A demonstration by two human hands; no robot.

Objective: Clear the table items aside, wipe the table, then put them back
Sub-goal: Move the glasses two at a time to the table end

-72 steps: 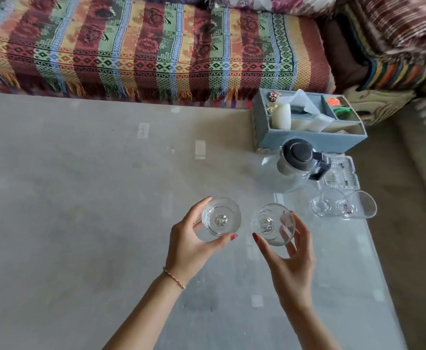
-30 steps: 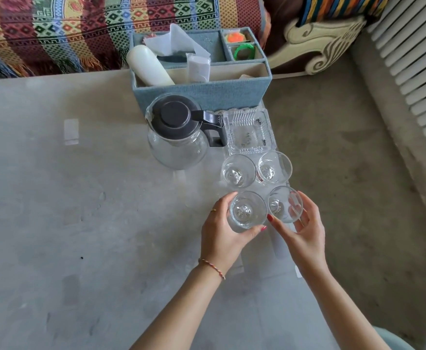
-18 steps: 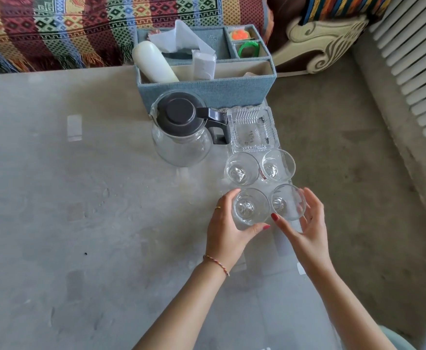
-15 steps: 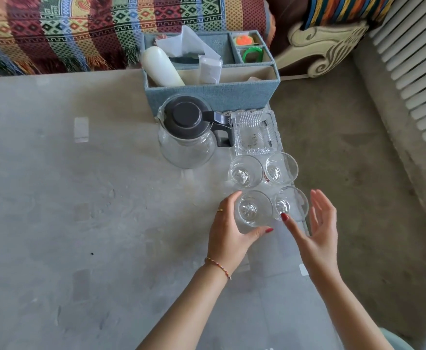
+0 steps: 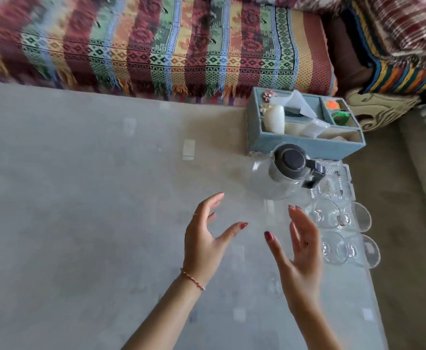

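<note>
Left hand (image 5: 203,242), right hand (image 5: 299,251): fingers spread, holding nothing, beside glasses (image 5: 343,233).

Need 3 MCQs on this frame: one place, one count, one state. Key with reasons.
1. Where do the glass cups stand?
A. near the table's right edge
B. in the blue organizer
C. on the sofa

2. How many cups?
A. two
B. four
C. six

3. What do the hands hold?
A. a cup each
B. the jug
C. nothing

Key: 1 A, they stand by the table edge, in front of the glass jug. 2 B, two rows of two. 3 C, left hand and right hand hover open above the table.
</note>
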